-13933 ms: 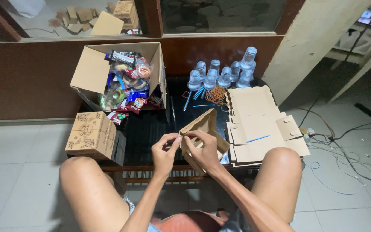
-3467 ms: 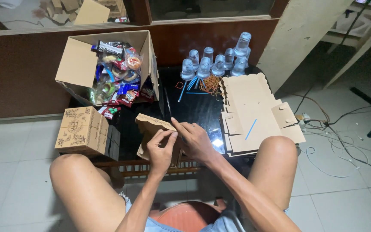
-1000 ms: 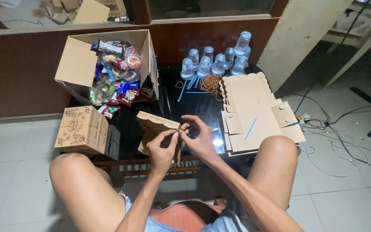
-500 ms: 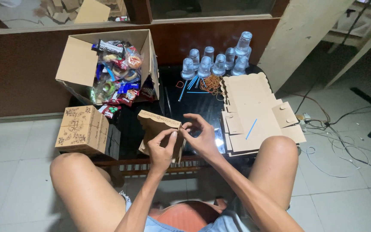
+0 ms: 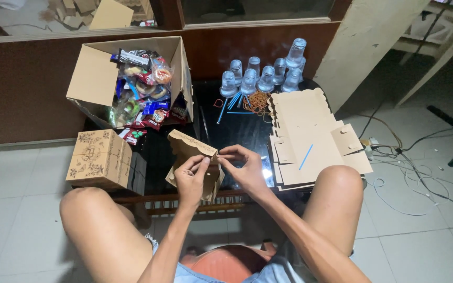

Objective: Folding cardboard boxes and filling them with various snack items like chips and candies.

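1. Head view, looking down past two bare knees onto a low black table (image 5: 237, 126).
2. Both hands meet at a small brown cardboard box with a scalloped edge (image 5: 189, 148), half folded and held above the near edge of the table.
3. The left hand (image 5: 191, 181) grips the box from below, thumb and fingers pinched on its front panel.
4. The right hand (image 5: 247, 167) reaches in from the right, fingertips (image 5: 224, 156) pinching the top corner of the same box; the two hands are almost touching.
5. Just right of the hands lies a stack of flat, unfolded brown cardboard blanks (image 5: 305, 136) with a thin blue straw (image 5: 305, 156) resting on top.
6. Behind the stack stands a cluster of clear plastic cups turned upside down (image 5: 263, 71), with orange rubber bands (image 5: 258, 100) and more blue straws beside them.
7. At the far left sits an open corrugated carton filled with colourful snack packets (image 5: 137, 84).
8. A finished, closed brown box with printed floral decoration (image 5: 98, 159) stands at the table's left edge, near the left knee.
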